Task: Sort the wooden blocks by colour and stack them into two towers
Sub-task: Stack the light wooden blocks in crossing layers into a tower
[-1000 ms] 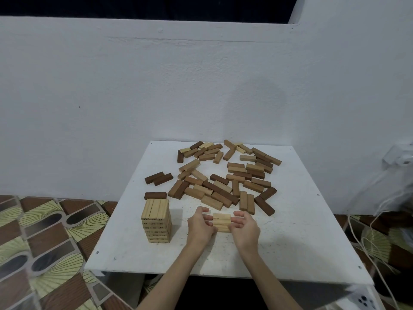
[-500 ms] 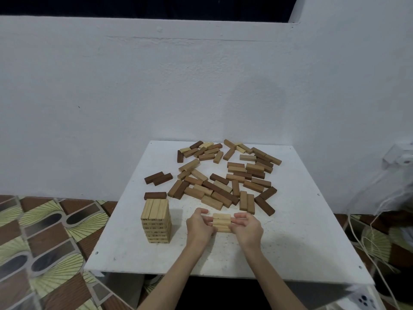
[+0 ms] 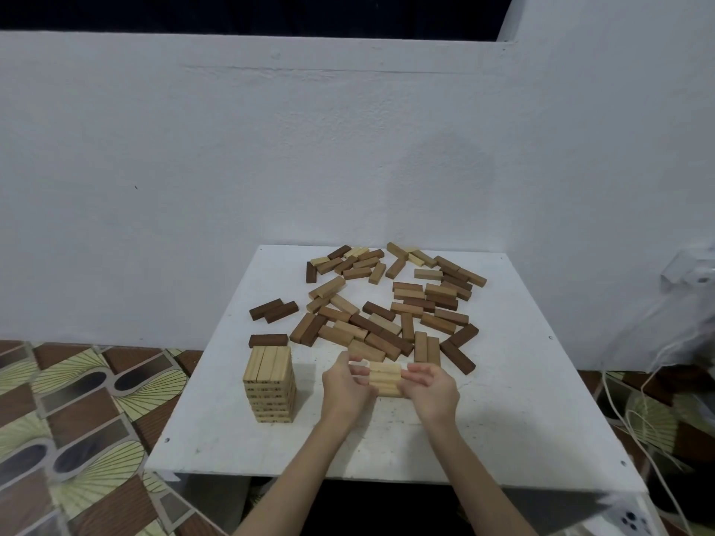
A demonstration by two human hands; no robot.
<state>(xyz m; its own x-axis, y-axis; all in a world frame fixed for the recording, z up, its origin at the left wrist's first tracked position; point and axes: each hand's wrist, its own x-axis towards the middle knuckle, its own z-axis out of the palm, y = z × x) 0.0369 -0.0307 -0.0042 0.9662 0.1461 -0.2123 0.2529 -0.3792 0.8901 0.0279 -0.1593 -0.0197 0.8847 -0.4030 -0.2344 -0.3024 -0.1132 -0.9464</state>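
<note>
Hands (image 3: 387,384) around pale blocks (image 3: 384,379)

pale blocks (image 3: 384,378) lifted slightly (both hands), fingers (image 3: 416,375) straighter

The blocks (image 3: 390,303) beyond the hands are smooth matt wood, pale to dark brown. The tower (image 3: 271,384) left of the left hand (image 3: 346,392) is pale wood with visible grain. The white worktop (image 3: 522,419) is matt and speckled.

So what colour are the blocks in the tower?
Pale, light wood, all of them; the tower shows clearly in the head view.
</note>
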